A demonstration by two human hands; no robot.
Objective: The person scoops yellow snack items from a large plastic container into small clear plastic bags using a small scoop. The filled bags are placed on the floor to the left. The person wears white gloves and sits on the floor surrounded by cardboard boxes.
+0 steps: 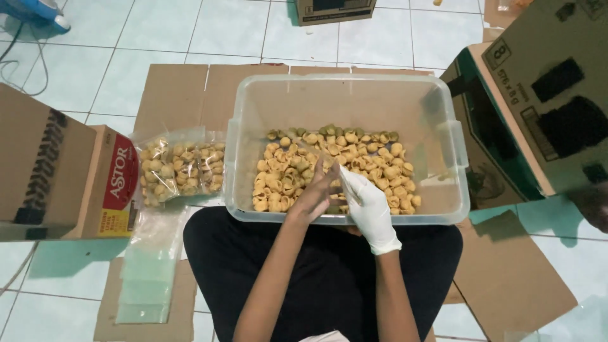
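Floor: pale tiles (158,31), with flattened cardboard (183,95) spread under the work.
Tub: clear plastic tub (443,202), rectangular, set on the cardboard in front of the seated person's lap.
Filled bags: clear bags (180,166) of snacks, lying flat just left of the tub, touching one another.
Empty bags: a stack of empty bags (149,278), greenish and clear, on the floor below the filled ones.
Boxes: brown box (38,158) at the left edge with a red-ended carton (117,183) beside it; a large open box (544,107) on the right, close against the tub; another box (334,9) at the top edge.
Obstruction: only the tub's near wall lies between lap and snacks.
Snacks: shell-shaped yellow and greenish snacks (380,164), covering the tub's bottom, heaped toward the near wall, right under both hands.
Left hand: bare left hand (315,193), reaching over the near wall, fingers curled down among the snacks; what it grips cannot be told.
Right hand: right hand (366,204) in a white glove, just beside the left, fingers pointing down into the pile and touching it; grip unclear.
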